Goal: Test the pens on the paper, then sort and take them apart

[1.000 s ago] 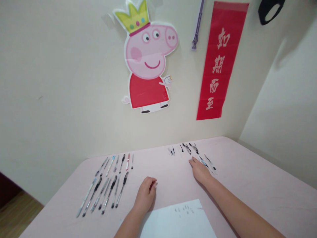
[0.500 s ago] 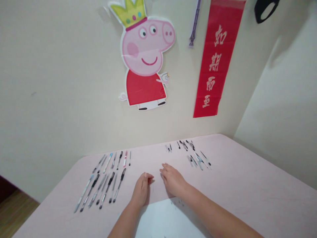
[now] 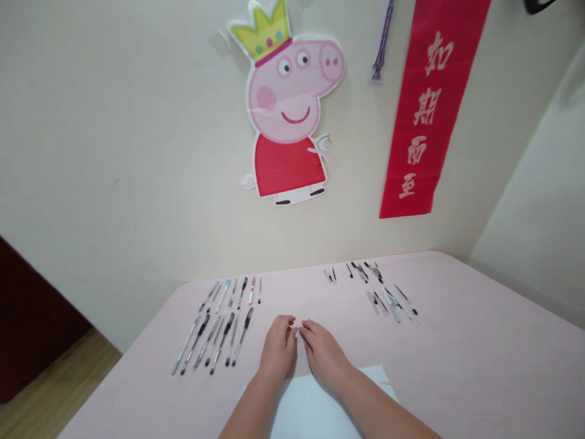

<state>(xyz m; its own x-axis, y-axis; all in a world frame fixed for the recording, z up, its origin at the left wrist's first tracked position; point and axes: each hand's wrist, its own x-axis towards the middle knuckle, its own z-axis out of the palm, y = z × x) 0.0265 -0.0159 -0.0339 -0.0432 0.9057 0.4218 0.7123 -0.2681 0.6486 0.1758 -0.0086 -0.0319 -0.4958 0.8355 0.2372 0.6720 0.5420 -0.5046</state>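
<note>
My left hand [image 3: 278, 346] and my right hand [image 3: 325, 355] are close together over the near middle of the table, fingertips almost meeting. Fingers of both hands are bent and pinched together. Whatever lies between them is too small or hidden to make out. Beneath my wrists is a white sheet of paper [image 3: 311, 411]. To the left of my hands, several pens [image 3: 222, 342] lie side by side in a near row, with a second row of pens [image 3: 242, 293] behind it. Farther off to the right, small groups of pen parts [image 3: 392, 304] lie on the table.
The table [image 3: 457, 366] has a pale pink cover and meets the wall at the back. A pig cutout [image 3: 287, 164] and a red banner [image 3: 425, 134] hang on that wall. Wooden floor [image 3: 68, 378] shows past the left edge.
My hands have come together, the left turning inward until its fingertips nearly touch the right's. The view has shifted left, so the pens and wall decorations appear farther right.
</note>
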